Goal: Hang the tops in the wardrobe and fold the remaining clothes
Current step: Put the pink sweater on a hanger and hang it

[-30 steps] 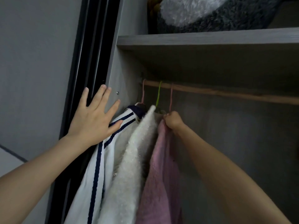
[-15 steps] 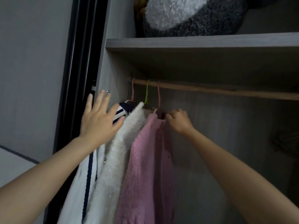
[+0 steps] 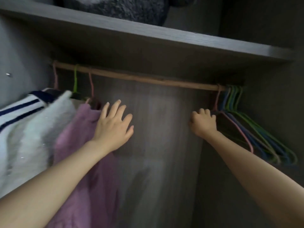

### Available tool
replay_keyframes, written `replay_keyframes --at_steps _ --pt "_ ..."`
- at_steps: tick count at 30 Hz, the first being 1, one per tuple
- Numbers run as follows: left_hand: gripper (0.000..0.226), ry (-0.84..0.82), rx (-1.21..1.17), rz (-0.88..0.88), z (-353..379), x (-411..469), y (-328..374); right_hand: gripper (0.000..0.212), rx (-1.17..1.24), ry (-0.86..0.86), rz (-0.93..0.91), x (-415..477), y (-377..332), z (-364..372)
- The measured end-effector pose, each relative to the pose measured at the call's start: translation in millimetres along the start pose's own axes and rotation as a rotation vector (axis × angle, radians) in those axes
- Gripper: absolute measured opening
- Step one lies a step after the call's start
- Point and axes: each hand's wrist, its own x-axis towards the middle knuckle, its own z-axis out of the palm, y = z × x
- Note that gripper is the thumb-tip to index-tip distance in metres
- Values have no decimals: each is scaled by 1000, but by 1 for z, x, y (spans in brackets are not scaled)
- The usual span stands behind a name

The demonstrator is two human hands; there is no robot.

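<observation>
Three tops hang at the left end of the wooden rail (image 3: 148,79): a white top with navy stripes (image 3: 19,109), a fluffy white top (image 3: 29,137) and a pink knitted top (image 3: 79,145). My left hand (image 3: 113,127) is spread open beside the pink top's shoulder, its wrist against the fabric. My right hand (image 3: 203,123) is far to the right. Its fingers curl at the neck of the nearest empty pink hanger (image 3: 236,127), which still hangs on the rail.
Several empty blue and green hangers (image 3: 263,137) bunch at the rail's right end. A grey shelf (image 3: 148,32) runs above the rail and carries a dark fluffy plush (image 3: 115,5). The wardrobe's back panel (image 3: 164,129) is bare between my hands.
My right hand let go of the pink top's hanger and moved right to the empty hangers. My left hand shifted from the striped top to the pink top. The view swung right.
</observation>
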Motion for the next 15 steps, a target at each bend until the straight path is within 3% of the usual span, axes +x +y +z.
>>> replay_keyframes --at_steps 7,15 --pt "34 19 -140 10 29 8 48 40 -465 21 116 -36 93 -11" --pt "37 -13 -210 0 38 6 77 25 -392 10 156 -45 127 -24"
